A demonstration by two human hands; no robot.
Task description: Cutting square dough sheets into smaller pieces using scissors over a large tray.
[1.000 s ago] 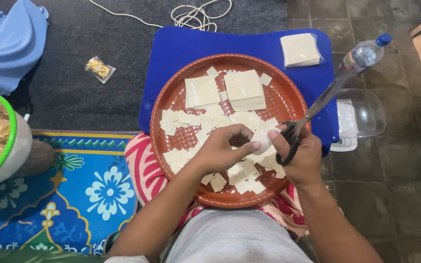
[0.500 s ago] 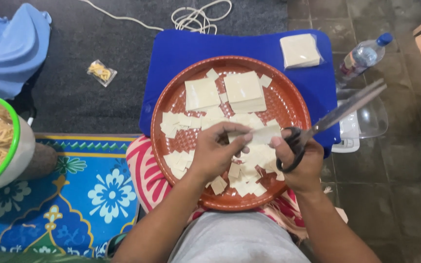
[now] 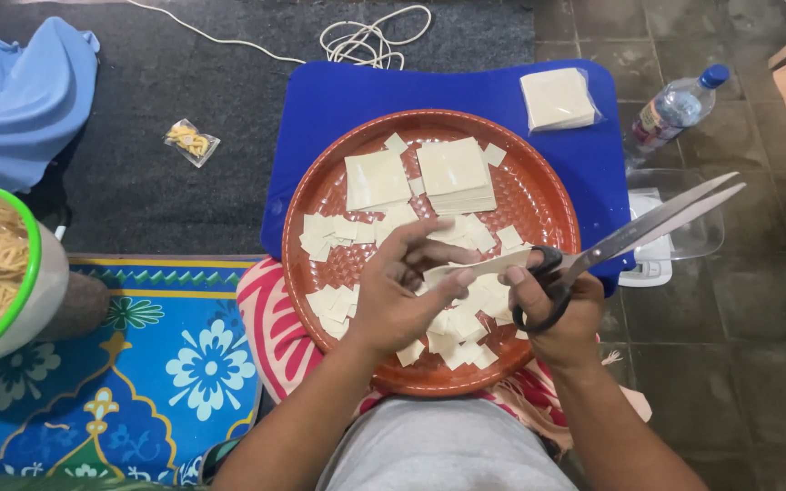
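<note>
snipping thin cream dough sheets over a round reddish-brown woven tray point(image 3: 539, 195)

left hand point(image 3: 393, 295) pinching a pale strip point(image 3: 475, 269) taut, right hand point(image 3: 561, 314) closed through black-handled steel scissors point(image 3: 634, 238), blades nearly shut, holding over the tray so cut squares point(image 3: 461, 323) are landing inside.

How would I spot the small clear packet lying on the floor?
Start at the blue board under the round brown tray. Look left onto the dark grey mat: the small clear packet lies there alone. Unlike the bigger wrapped stack of pale squares on the board, it holds yellowish bits.
</note>
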